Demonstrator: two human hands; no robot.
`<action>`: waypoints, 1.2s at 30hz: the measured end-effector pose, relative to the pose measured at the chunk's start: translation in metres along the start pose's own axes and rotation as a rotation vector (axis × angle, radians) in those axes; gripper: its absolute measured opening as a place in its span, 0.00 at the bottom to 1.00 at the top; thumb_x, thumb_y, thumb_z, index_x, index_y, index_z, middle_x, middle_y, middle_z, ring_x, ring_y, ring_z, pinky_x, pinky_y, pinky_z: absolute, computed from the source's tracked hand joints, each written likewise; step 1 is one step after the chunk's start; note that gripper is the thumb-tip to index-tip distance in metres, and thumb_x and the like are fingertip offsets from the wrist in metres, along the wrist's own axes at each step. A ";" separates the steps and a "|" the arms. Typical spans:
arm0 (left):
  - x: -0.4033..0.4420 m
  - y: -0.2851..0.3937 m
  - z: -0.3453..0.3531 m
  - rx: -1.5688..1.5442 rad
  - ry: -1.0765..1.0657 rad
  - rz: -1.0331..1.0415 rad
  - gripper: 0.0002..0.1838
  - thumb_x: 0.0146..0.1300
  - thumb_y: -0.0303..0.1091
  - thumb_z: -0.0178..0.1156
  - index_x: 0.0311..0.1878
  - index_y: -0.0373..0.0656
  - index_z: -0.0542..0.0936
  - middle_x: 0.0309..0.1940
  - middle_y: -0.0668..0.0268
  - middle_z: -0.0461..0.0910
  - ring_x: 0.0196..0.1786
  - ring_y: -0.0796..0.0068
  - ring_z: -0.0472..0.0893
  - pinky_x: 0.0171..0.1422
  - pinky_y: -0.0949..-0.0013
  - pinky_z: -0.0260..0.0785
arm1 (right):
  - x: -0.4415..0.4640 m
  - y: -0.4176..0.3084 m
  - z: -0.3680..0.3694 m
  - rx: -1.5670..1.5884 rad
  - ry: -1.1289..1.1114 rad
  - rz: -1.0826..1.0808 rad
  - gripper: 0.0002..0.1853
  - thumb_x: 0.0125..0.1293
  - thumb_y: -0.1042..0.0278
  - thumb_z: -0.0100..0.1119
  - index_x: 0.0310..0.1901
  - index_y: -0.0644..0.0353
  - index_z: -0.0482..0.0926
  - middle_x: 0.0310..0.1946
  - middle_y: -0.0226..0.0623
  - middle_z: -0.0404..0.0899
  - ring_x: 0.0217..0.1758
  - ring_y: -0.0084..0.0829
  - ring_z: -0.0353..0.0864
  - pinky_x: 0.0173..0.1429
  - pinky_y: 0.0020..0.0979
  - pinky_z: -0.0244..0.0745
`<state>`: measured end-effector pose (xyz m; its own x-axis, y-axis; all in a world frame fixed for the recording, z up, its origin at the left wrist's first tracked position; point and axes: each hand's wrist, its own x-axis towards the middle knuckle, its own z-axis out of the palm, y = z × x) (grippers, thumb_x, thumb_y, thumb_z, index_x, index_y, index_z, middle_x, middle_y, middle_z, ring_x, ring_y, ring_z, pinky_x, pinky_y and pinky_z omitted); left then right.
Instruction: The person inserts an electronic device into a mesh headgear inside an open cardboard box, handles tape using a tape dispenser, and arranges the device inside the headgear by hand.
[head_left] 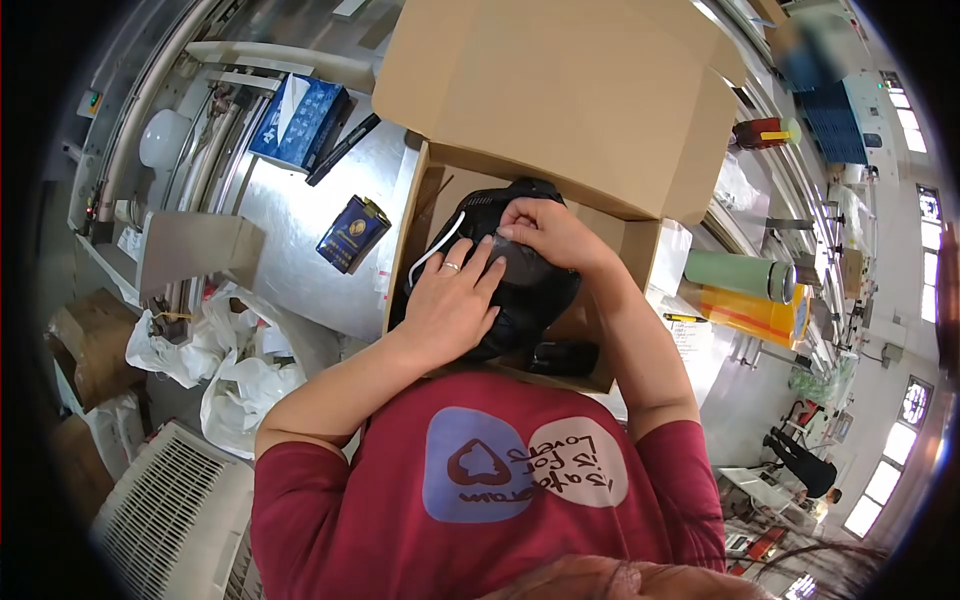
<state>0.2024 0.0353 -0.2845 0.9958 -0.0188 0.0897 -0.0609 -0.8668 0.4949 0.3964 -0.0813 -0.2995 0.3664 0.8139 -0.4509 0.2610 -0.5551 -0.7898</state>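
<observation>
A black, soft-looking item [540,290] with a white cord [437,248] along its left side lies in an open cardboard box [640,258]. I cannot tell its exact kind. My left hand [450,305], with a ring on one finger, lies on it with fingers stretched out. My right hand [548,232] is at its upper part, thumb and fingertips pinched together; whatever is between them is too small to make out. A small patch that looks like clear plastic shows near the fingertips. Another black object [563,358] sits in the box's near right corner.
The box's large lid [560,75] stands open at the far side. To the left are a blue tissue box [300,120], a black marker [343,150] and a dark blue pack [353,233]. A green bottle [735,275] and a yellow package [760,315] lie on the right.
</observation>
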 end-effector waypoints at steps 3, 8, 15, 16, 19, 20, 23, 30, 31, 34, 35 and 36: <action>0.000 0.000 -0.001 -0.027 -0.023 -0.007 0.30 0.53 0.39 0.69 0.60 0.39 0.78 0.66 0.49 0.70 0.66 0.50 0.67 0.64 0.54 0.63 | -0.004 -0.003 0.002 -0.144 0.076 -0.055 0.07 0.68 0.69 0.59 0.42 0.63 0.80 0.29 0.35 0.79 0.35 0.29 0.78 0.43 0.31 0.74; -0.001 0.000 -0.001 -0.066 0.003 -0.022 0.26 0.54 0.39 0.68 0.58 0.44 0.81 0.64 0.46 0.72 0.66 0.49 0.68 0.64 0.54 0.63 | -0.022 -0.007 0.007 -0.423 0.307 -0.234 0.12 0.65 0.72 0.55 0.48 0.60 0.81 0.40 0.47 0.82 0.45 0.50 0.81 0.51 0.43 0.76; 0.001 0.002 -0.001 -0.038 0.018 -0.028 0.24 0.57 0.38 0.67 0.58 0.47 0.81 0.60 0.45 0.75 0.65 0.47 0.69 0.64 0.53 0.64 | -0.046 -0.020 0.009 -0.435 0.344 -0.368 0.17 0.61 0.78 0.54 0.52 0.57 0.80 0.41 0.43 0.80 0.49 0.47 0.80 0.53 0.42 0.76; 0.001 0.002 -0.001 -0.041 0.017 -0.026 0.24 0.57 0.38 0.67 0.58 0.47 0.81 0.60 0.46 0.75 0.65 0.47 0.69 0.63 0.53 0.64 | -0.044 -0.017 0.013 -0.454 0.353 -0.401 0.18 0.60 0.78 0.54 0.52 0.56 0.80 0.42 0.42 0.80 0.49 0.47 0.80 0.53 0.42 0.76; 0.000 0.002 0.001 -0.042 0.014 -0.022 0.24 0.57 0.38 0.67 0.58 0.47 0.81 0.58 0.47 0.77 0.65 0.48 0.70 0.63 0.53 0.64 | -0.041 -0.009 0.025 -0.498 0.322 -0.386 0.20 0.59 0.78 0.54 0.53 0.55 0.80 0.44 0.41 0.80 0.49 0.47 0.80 0.54 0.42 0.76; 0.000 0.002 0.001 -0.036 0.015 -0.018 0.24 0.57 0.38 0.67 0.58 0.47 0.81 0.58 0.48 0.77 0.64 0.48 0.70 0.62 0.53 0.64 | -0.040 -0.008 0.028 -0.511 0.300 -0.361 0.20 0.59 0.78 0.54 0.54 0.54 0.80 0.45 0.41 0.81 0.50 0.47 0.80 0.55 0.42 0.75; 0.000 0.002 0.004 -0.008 0.021 -0.017 0.24 0.57 0.38 0.67 0.59 0.47 0.81 0.57 0.49 0.78 0.64 0.48 0.70 0.62 0.53 0.64 | -0.029 -0.008 0.023 -0.606 0.164 -0.205 0.21 0.59 0.77 0.53 0.55 0.54 0.80 0.48 0.43 0.80 0.52 0.47 0.80 0.57 0.43 0.75; 0.001 0.003 -0.002 -0.033 0.056 0.001 0.23 0.56 0.35 0.67 0.56 0.44 0.81 0.54 0.51 0.79 0.61 0.49 0.72 0.61 0.53 0.66 | -0.038 -0.014 0.002 -0.545 0.304 -0.187 0.20 0.58 0.78 0.52 0.53 0.58 0.80 0.49 0.44 0.80 0.53 0.46 0.80 0.58 0.42 0.75; 0.000 0.002 0.000 -0.047 0.091 0.007 0.22 0.56 0.35 0.67 0.55 0.43 0.82 0.54 0.50 0.79 0.60 0.49 0.73 0.61 0.53 0.67 | -0.047 -0.026 -0.003 -0.505 0.324 -0.176 0.20 0.58 0.79 0.51 0.52 0.58 0.80 0.49 0.44 0.81 0.53 0.47 0.80 0.58 0.42 0.75; 0.005 -0.001 0.001 -0.116 0.173 0.028 0.22 0.55 0.31 0.67 0.54 0.38 0.80 0.54 0.50 0.78 0.57 0.49 0.74 0.62 0.54 0.69 | -0.076 -0.036 -0.010 -0.423 0.460 -0.228 0.20 0.57 0.82 0.49 0.51 0.62 0.80 0.47 0.46 0.81 0.52 0.47 0.81 0.58 0.39 0.76; 0.009 0.000 -0.002 -0.111 0.191 0.037 0.23 0.55 0.31 0.67 0.55 0.36 0.79 0.55 0.50 0.78 0.57 0.49 0.74 0.62 0.54 0.69 | -0.087 -0.035 -0.012 -0.401 0.516 -0.261 0.20 0.57 0.83 0.48 0.51 0.63 0.80 0.47 0.47 0.82 0.51 0.47 0.81 0.58 0.38 0.76; 0.014 0.001 -0.004 -0.106 0.206 0.046 0.24 0.55 0.31 0.67 0.56 0.35 0.78 0.55 0.50 0.78 0.57 0.49 0.74 0.62 0.54 0.69 | -0.098 -0.035 -0.014 -0.332 0.519 -0.243 0.20 0.58 0.84 0.47 0.52 0.64 0.80 0.46 0.47 0.82 0.51 0.46 0.82 0.58 0.37 0.76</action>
<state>0.2157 0.0361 -0.2793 0.9575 0.0547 0.2834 -0.1234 -0.8101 0.5732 0.3635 -0.1438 -0.2220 0.6233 0.7805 0.0489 0.6220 -0.4569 -0.6359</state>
